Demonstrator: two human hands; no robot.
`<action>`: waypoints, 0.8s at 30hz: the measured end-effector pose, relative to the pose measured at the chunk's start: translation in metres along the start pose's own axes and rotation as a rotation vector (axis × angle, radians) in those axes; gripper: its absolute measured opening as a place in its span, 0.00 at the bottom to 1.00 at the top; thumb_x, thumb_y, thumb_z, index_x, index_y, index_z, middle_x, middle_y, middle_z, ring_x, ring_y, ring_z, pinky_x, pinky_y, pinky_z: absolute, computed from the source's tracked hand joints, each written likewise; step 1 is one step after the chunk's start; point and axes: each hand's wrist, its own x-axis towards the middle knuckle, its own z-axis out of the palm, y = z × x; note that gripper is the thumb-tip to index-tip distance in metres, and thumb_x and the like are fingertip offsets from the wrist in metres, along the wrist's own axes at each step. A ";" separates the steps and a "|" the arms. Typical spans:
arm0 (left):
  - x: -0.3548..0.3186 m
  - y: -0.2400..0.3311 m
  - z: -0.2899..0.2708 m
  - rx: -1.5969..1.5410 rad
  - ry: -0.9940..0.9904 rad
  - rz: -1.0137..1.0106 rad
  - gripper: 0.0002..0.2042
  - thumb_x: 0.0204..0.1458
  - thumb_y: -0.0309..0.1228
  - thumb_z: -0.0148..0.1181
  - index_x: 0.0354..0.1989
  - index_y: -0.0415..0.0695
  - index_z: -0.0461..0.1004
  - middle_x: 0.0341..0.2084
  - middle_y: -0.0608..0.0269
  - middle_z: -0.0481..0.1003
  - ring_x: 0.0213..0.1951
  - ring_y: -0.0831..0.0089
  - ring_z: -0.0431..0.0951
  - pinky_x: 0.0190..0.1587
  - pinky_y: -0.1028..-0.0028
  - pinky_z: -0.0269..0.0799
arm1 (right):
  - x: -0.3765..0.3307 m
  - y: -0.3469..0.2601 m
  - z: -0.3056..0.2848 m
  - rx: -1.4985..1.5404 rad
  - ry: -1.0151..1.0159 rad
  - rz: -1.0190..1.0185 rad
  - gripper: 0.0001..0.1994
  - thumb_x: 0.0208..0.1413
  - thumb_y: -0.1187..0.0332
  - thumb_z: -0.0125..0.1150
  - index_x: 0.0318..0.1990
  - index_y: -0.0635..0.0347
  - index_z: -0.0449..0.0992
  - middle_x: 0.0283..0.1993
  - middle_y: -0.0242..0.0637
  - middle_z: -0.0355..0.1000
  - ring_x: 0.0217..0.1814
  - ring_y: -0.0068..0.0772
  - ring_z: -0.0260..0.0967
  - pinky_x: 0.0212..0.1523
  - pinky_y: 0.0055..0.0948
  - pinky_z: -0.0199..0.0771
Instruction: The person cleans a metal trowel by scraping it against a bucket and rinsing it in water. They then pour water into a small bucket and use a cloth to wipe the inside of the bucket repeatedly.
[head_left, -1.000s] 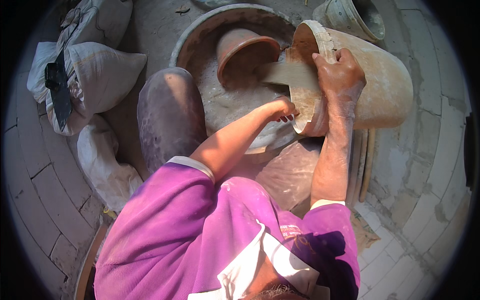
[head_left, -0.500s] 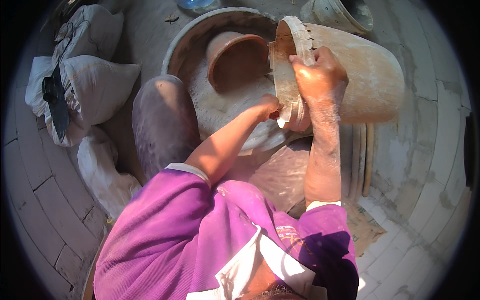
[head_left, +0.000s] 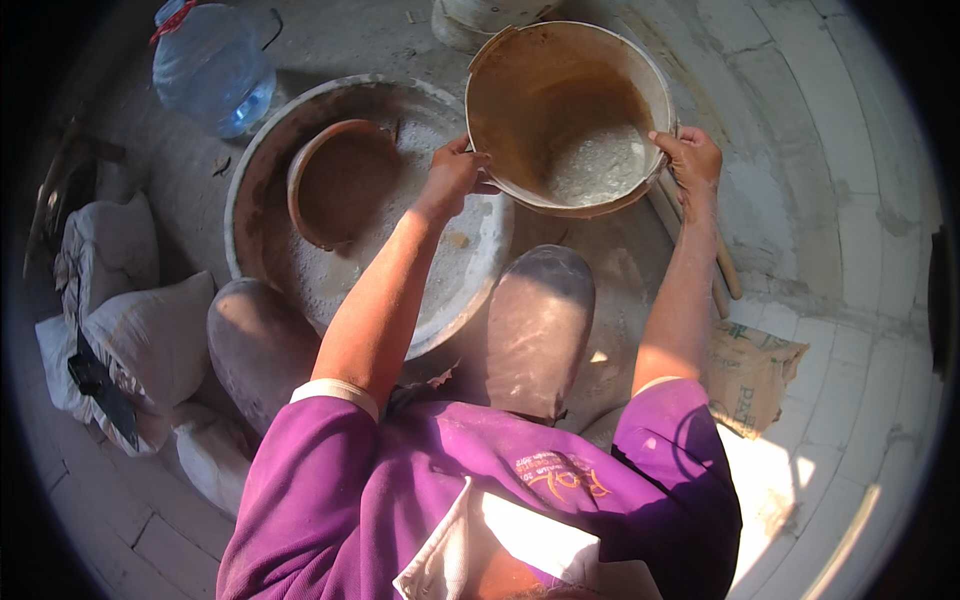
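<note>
Left hand point(head_left: 455, 178): closed on the left edge of the bucket point(head_left: 512, 110), thumb over the rim. Right hand point(head_left: 692, 160): grasping the opposite edge, thumb also over the rim. Bucket sits between both hands, mouth turned up toward the wearer, inner wall stained brown, grey wet mix point(head_left: 602, 168) pooled at the bottom. Can't tell if its base touches the floor point(head_left: 620, 255).

Just left of it: big round tub point(head_left: 236, 235) on the floor, bucket near its far right edge. Grey bubbly slurry point(head_left: 335, 272) inside. Reddish-brown bowl point(head_left: 345, 190) tilted in the slurry, toward the tub's far left edge, mouth facing right.

Further out: clear bluish water jug point(head_left: 210, 80), red tie at neck, beyond the tub's far left edge. Second bucket point(head_left: 468, 22) behind the held one, partly cut off. White sacks point(head_left: 160, 335) left of the tub, flat black tool point(head_left: 108, 400) against them. Sticks point(head_left: 728, 268) and brown paper bag point(head_left: 755, 375) on the right.
</note>
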 end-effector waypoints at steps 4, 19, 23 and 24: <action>0.028 -0.007 0.046 0.245 -0.019 -0.084 0.23 0.51 0.24 0.56 0.57 0.36 0.68 0.37 0.50 0.78 0.30 0.64 0.82 0.32 0.68 0.82 | 0.017 0.065 -0.036 -0.068 0.094 0.189 0.11 0.41 0.72 0.70 0.30 0.65 0.74 0.22 0.31 0.71 0.17 0.19 0.61 0.17 0.20 0.58; -0.014 0.109 -0.122 1.626 0.487 0.441 0.29 0.49 0.46 0.63 0.56 0.40 0.71 0.51 0.44 0.74 0.55 0.54 0.74 0.56 0.64 0.68 | 0.023 0.258 -0.202 -0.976 0.306 0.165 0.33 0.53 0.45 0.61 0.57 0.64 0.72 0.60 0.47 0.70 0.60 0.43 0.69 0.55 0.40 0.69; -0.057 0.123 -0.189 1.597 0.396 -0.051 0.26 0.50 0.41 0.61 0.56 0.40 0.70 0.48 0.43 0.75 0.53 0.52 0.74 0.55 0.60 0.68 | 0.002 0.025 -0.059 0.014 0.176 -0.046 0.24 0.52 0.57 0.68 0.52 0.63 0.76 0.49 0.40 0.76 0.50 0.28 0.73 0.50 0.27 0.71; -0.058 0.116 -0.196 1.585 0.368 -0.110 0.25 0.50 0.40 0.61 0.55 0.40 0.71 0.47 0.43 0.75 0.52 0.51 0.75 0.54 0.60 0.69 | -0.005 -0.016 -0.026 0.048 0.053 -0.116 0.20 0.53 0.59 0.67 0.49 0.62 0.77 0.45 0.37 0.77 0.46 0.26 0.74 0.48 0.25 0.70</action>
